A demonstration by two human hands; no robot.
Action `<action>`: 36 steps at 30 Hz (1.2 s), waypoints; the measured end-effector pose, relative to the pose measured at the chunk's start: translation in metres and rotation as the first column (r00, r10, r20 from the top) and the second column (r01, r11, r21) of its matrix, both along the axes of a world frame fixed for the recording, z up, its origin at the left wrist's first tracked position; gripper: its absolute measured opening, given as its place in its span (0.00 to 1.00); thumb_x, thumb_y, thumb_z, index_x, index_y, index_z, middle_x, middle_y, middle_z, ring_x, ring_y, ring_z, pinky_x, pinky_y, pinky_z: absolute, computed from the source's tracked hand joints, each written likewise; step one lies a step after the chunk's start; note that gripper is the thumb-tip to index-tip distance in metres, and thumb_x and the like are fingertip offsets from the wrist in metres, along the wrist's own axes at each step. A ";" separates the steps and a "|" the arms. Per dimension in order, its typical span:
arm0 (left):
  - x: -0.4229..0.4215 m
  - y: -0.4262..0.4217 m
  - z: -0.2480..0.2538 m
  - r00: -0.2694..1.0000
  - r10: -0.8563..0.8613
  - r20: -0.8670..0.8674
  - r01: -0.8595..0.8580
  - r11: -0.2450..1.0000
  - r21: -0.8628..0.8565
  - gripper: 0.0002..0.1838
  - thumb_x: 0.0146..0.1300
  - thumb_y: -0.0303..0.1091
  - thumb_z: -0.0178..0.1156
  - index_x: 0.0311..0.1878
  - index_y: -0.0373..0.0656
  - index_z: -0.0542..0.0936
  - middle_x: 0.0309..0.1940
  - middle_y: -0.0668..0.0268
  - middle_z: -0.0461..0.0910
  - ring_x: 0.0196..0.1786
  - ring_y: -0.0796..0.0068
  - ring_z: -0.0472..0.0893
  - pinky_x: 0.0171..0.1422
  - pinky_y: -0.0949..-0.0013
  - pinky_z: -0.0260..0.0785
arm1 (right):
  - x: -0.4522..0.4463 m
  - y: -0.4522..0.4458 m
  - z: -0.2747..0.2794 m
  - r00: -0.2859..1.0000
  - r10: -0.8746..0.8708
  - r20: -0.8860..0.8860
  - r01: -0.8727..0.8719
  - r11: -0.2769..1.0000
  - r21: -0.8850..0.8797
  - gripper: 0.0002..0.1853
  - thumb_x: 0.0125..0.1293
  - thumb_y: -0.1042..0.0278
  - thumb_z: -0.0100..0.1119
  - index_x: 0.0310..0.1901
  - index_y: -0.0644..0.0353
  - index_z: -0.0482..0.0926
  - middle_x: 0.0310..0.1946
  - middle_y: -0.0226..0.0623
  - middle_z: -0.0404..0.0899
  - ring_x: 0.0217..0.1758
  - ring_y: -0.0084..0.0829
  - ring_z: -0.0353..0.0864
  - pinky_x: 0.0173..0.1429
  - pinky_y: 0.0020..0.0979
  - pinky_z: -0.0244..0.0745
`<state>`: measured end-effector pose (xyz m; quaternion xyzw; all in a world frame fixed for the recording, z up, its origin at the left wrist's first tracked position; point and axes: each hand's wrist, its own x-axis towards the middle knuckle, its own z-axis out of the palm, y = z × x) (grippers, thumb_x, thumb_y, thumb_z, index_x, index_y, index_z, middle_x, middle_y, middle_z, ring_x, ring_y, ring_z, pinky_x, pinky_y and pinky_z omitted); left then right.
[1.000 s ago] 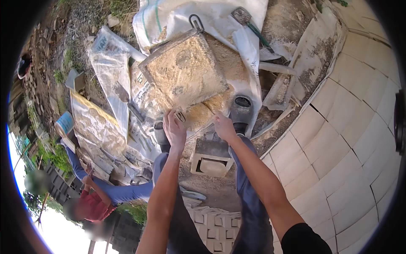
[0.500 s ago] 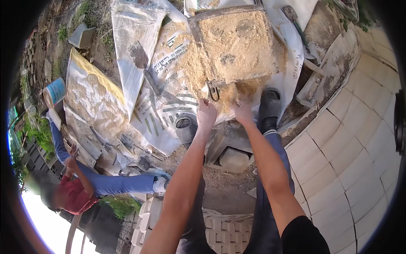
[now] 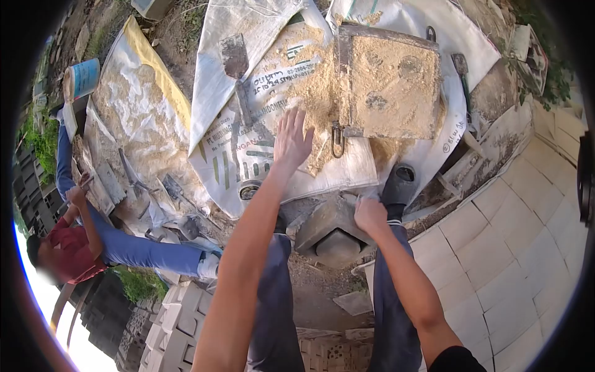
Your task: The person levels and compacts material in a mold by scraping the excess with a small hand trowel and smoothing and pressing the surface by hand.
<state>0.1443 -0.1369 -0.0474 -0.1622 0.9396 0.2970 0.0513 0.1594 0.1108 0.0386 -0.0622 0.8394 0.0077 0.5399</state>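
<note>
Powder (image 3: pixel 396 68), coarse and sand-coloured, covers the square frame (image 3: pixel 344 68), which lies on the printed sack (image 3: pixel 217 136) ahead of me. Half a second ago I had both hands close together at the frame's near edge; now they have parted. My left hand (image 3: pixel 292 139) has moved to the left of the frame, open with its fingers spread, over the sack and the loose powder; whether it touches either I can't tell. My right hand (image 3: pixel 372 216) has drawn back nearer me than the frame, by the hollow block (image 3: pixel 319 217) and the sack's near edge. It is curled, but I can't make out whether it pinches anything.

That leaves the frame free of both hands, with the metal loop (image 3: pixel 338 141) at its near-left corner out of my grasp. More pale sack now shows just nearer me than the frame. A trowel (image 3: pixel 234 57) lies left of the frame, and a seated co-worker (image 3: pixel 71 248) is well off beyond it.
</note>
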 end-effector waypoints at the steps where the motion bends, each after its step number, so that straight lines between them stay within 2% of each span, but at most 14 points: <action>1: -0.030 -0.014 -0.008 0.999 -0.046 -0.011 0.045 0.996 -0.076 0.29 0.67 0.45 0.48 0.65 0.37 0.61 0.67 0.49 0.58 0.71 0.50 0.55 0.74 0.55 0.46 | 0.012 -0.013 0.004 0.999 0.008 0.053 -0.002 0.994 -0.113 0.15 0.66 0.62 0.45 0.39 0.64 0.78 0.38 0.51 0.79 0.44 0.53 0.78 0.47 0.44 0.74; 3: -0.091 -0.039 -0.025 0.992 -0.125 -0.012 0.121 0.978 -0.170 0.32 0.70 0.52 0.37 0.70 0.40 0.55 0.72 0.55 0.50 0.75 0.56 0.46 0.77 0.55 0.38 | 0.033 -0.031 -0.010 0.953 -0.254 -0.164 0.164 0.889 -0.428 0.12 0.66 0.67 0.46 0.44 0.65 0.74 0.35 0.48 0.76 0.44 0.52 0.76 0.50 0.44 0.71; 6: -0.162 -0.054 -0.051 0.948 -0.258 -0.185 0.210 0.948 -0.240 0.30 0.70 0.49 0.35 0.72 0.45 0.53 0.73 0.62 0.50 0.75 0.60 0.45 0.78 0.57 0.35 | 0.033 -0.076 -0.036 0.798 -0.526 -0.294 0.254 0.736 -0.627 0.11 0.65 0.74 0.47 0.48 0.67 0.69 0.37 0.49 0.71 0.47 0.49 0.71 0.53 0.43 0.66; 10: -0.154 -0.030 -0.084 0.900 -0.335 -0.280 0.236 0.913 -0.332 0.31 0.71 0.50 0.31 0.69 0.39 0.57 0.73 0.61 0.50 0.75 0.64 0.47 0.78 0.61 0.37 | 0.021 -0.099 -0.089 0.592 -0.708 -0.385 0.416 0.678 -0.606 0.21 0.63 0.78 0.48 0.58 0.68 0.61 0.51 0.53 0.65 0.57 0.47 0.66 0.60 0.39 0.63; 12: -0.124 -0.016 -0.085 0.901 -0.299 -0.315 0.236 0.946 -0.224 0.29 0.71 0.48 0.34 0.69 0.39 0.58 0.72 0.60 0.52 0.75 0.63 0.49 0.78 0.61 0.39 | 0.013 -0.094 -0.116 0.386 -0.572 -0.724 0.361 0.816 -0.452 0.27 0.65 0.74 0.47 0.64 0.72 0.54 0.63 0.55 0.55 0.66 0.49 0.58 0.67 0.36 0.58; 14: -0.089 -0.010 -0.086 0.885 -0.260 -0.387 0.250 0.965 -0.079 0.26 0.70 0.43 0.41 0.66 0.37 0.61 0.69 0.58 0.59 0.72 0.62 0.55 0.77 0.61 0.45 | 0.009 -0.090 -0.128 0.406 -0.639 -0.653 0.334 0.769 -0.545 0.29 0.66 0.72 0.46 0.65 0.74 0.50 0.65 0.57 0.51 0.69 0.51 0.54 0.70 0.37 0.55; 20: -0.033 -0.022 -0.078 0.842 -0.303 -0.446 0.408 0.899 0.159 0.22 0.66 0.36 0.49 0.61 0.38 0.67 0.64 0.56 0.66 0.68 0.62 0.64 0.74 0.60 0.53 | 0.008 -0.089 -0.150 0.616 -0.181 -0.767 0.027 0.977 -0.210 0.31 0.69 0.67 0.43 0.68 0.72 0.44 0.69 0.60 0.44 0.72 0.54 0.49 0.72 0.47 0.51; 22: -0.038 -0.035 -0.072 0.861 -0.217 -0.460 0.317 0.936 0.152 0.22 0.69 0.42 0.44 0.63 0.43 0.67 0.65 0.57 0.65 0.69 0.63 0.62 0.74 0.57 0.52 | -0.008 -0.074 -0.129 0.525 -0.485 -0.700 0.139 0.860 -0.491 0.30 0.69 0.65 0.43 0.68 0.70 0.48 0.67 0.63 0.47 0.70 0.57 0.51 0.72 0.49 0.51; 23: -0.049 -0.043 -0.068 0.896 -0.264 -0.358 0.248 0.965 -0.090 0.26 0.70 0.48 0.39 0.66 0.45 0.63 0.67 0.59 0.62 0.71 0.63 0.58 0.76 0.56 0.46 | -0.017 -0.065 -0.125 0.528 -0.481 -0.700 0.137 0.862 -0.488 0.30 0.69 0.65 0.43 0.68 0.70 0.48 0.67 0.63 0.47 0.70 0.57 0.51 0.72 0.49 0.51; 26: -0.079 -0.035 -0.065 0.913 -0.337 -0.232 0.296 0.935 -0.193 0.29 0.71 0.49 0.38 0.69 0.43 0.59 0.70 0.64 0.57 0.74 0.63 0.52 0.78 0.58 0.38 | -0.049 -0.025 -0.125 0.453 -0.448 -0.771 0.121 0.887 -0.445 0.29 0.69 0.65 0.44 0.66 0.72 0.52 0.65 0.65 0.52 0.68 0.59 0.54 0.70 0.49 0.53; 29: -0.056 0.002 -0.074 0.930 -0.177 -0.321 0.209 0.976 0.066 0.28 0.71 0.48 0.37 0.68 0.42 0.60 0.70 0.63 0.57 0.74 0.63 0.53 0.77 0.60 0.41 | -0.061 -0.011 -0.129 0.436 -0.472 -0.766 0.200 0.881 -0.429 0.27 0.69 0.66 0.44 0.66 0.71 0.54 0.64 0.64 0.55 0.68 0.59 0.54 0.69 0.48 0.55; 31: -0.032 0.013 -0.075 0.925 -0.129 -0.357 0.153 0.988 0.038 0.25 0.71 0.42 0.40 0.67 0.41 0.63 0.68 0.62 0.61 0.72 0.64 0.57 0.76 0.61 0.46 | -0.046 -0.020 -0.121 0.708 -0.334 -0.622 0.090 0.917 -0.389 0.27 0.69 0.67 0.43 0.66 0.69 0.54 0.65 0.61 0.56 0.69 0.55 0.54 0.70 0.46 0.54; 34: 0.006 0.016 -0.076 0.905 -0.188 -0.382 0.221 0.974 0.043 0.22 0.70 0.37 0.42 0.64 0.41 0.67 0.66 0.61 0.65 0.70 0.63 0.61 0.74 0.61 0.51 | -0.012 -0.033 -0.113 0.798 -0.344 -0.495 -0.120 0.714 -0.690 0.28 0.69 0.67 0.43 0.67 0.68 0.54 0.65 0.57 0.57 0.69 0.51 0.56 0.71 0.44 0.53; 36: 0.033 0.017 -0.071 0.876 -0.399 -0.272 0.454 0.872 0.184 0.20 0.69 0.34 0.43 0.62 0.42 0.69 0.64 0.61 0.67 0.70 0.63 0.61 0.74 0.59 0.52 | -0.013 -0.035 -0.111 0.798 -0.330 -0.504 -0.157 0.694 -0.703 0.28 0.68 0.67 0.44 0.67 0.68 0.53 0.65 0.56 0.58 0.69 0.50 0.57 0.71 0.44 0.53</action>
